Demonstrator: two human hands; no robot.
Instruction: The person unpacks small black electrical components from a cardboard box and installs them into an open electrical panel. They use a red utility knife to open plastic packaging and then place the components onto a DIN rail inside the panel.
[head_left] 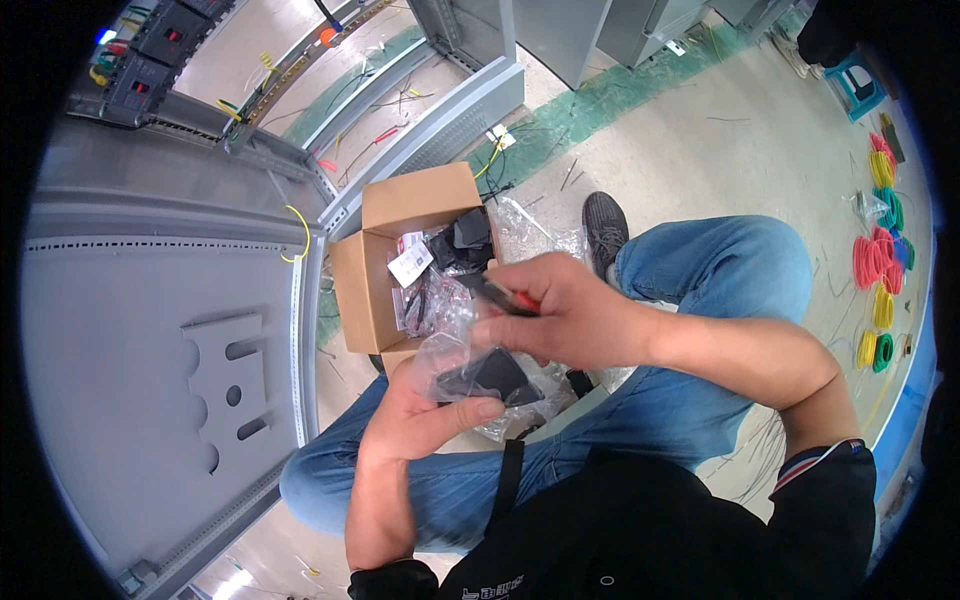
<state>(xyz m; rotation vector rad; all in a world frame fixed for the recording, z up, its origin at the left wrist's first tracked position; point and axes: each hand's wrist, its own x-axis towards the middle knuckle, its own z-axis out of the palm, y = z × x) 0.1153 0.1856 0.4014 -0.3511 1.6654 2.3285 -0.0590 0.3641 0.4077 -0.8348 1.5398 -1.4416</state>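
My left hand (415, 415) grips a clear plastic bag (442, 352) with a flat black part (497, 374) in it, thumb along the part's near edge. Just above and to the right, my right hand (580, 315) is closed around a small tool with a black and red handle (510, 298). Motion blur hides the tool's exact kind. Its dark end points over the open cardboard box (420, 197), and my right fingers are close to the bag's upper edge. Inside the box lie clear bags of small parts (435, 310), a white paper label (410, 263) and black pieces (468, 240).
A grey metal cabinet panel (130, 330) stands at the left, with black breakers (170, 45) above. Crumpled clear wrap (530, 235) lies beside the box. Coloured wire coils (875, 258) line the far right, near a blue stool (857, 88). My bent legs surround the work.
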